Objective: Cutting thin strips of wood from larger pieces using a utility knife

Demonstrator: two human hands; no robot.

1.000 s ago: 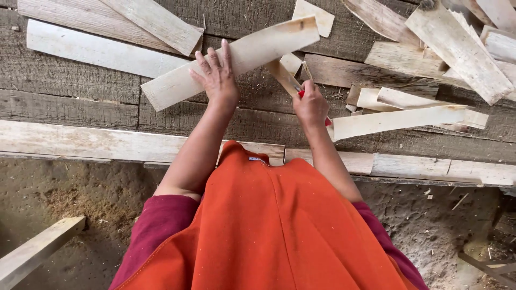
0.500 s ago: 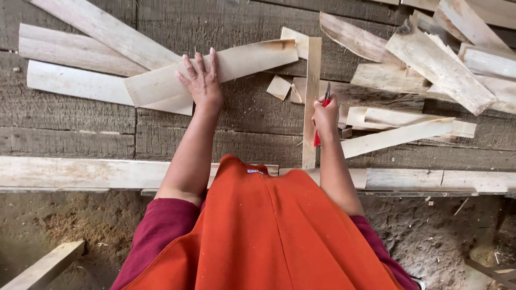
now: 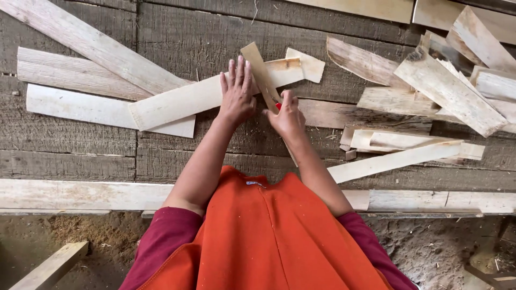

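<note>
My left hand (image 3: 237, 92) lies flat, fingers apart, on a long pale wood strip (image 3: 177, 102) that runs across the dark plank bench (image 3: 75, 145). My right hand (image 3: 286, 115) is closed around a narrow wood slat (image 3: 258, 67) that slants up to the left between both hands; a small red thing (image 3: 278, 106) shows in its grip, and I cannot tell what it is. The slat's lower end (image 3: 293, 157) passes under my right wrist. My orange apron and dark red sleeves fill the bottom of the view.
Several pale offcuts lie piled at the right (image 3: 446, 91), with a long strip (image 3: 395, 160) near my right forearm. Long boards (image 3: 91, 45) lie at the upper left. A light beam (image 3: 70, 194) runs along the bench's near edge above dirt ground.
My right hand moved left, close beside the left hand, and the slat it holds has swung from upright to slanting left. My left hand stays pressed on the long strip.
</note>
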